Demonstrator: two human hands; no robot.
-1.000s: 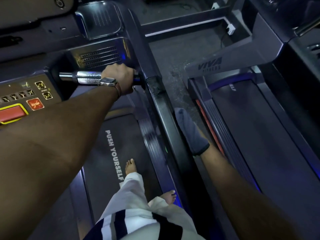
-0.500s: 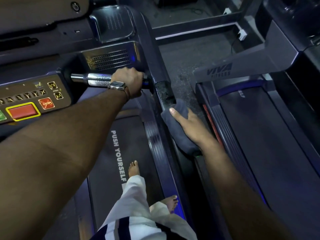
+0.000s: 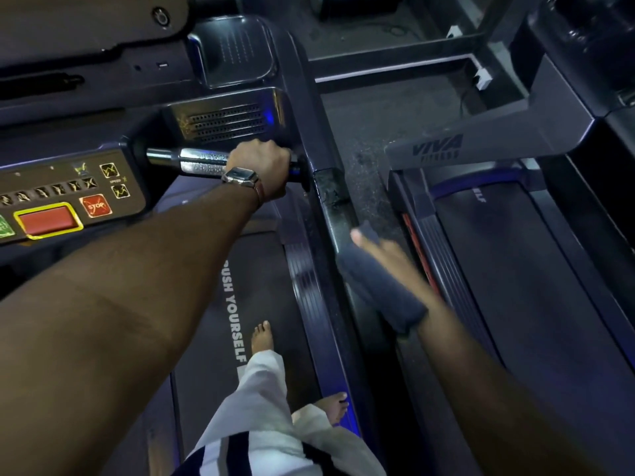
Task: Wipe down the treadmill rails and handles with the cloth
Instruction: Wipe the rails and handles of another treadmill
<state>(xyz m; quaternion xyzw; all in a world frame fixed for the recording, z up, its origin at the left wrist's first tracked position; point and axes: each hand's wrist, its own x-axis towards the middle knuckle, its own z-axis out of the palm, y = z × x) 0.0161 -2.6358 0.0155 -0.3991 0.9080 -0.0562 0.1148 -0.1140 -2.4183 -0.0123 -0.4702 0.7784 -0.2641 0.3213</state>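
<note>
The left hand grips one chrome handle; the right hand (blurred) clasps one dark cloth against one rail.

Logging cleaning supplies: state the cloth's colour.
Plain dark navy cloth, no pattern; the head view shows it.

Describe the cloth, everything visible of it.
The cloth is dark blue-grey, soft-looking fabric, bunched into a long thick fold. It lies lengthwise along the treadmill's right side rail, its lower end hanging past the wrist. The right hand rests on top, thumb near its upper end; motion blur hides the grip.
</note>
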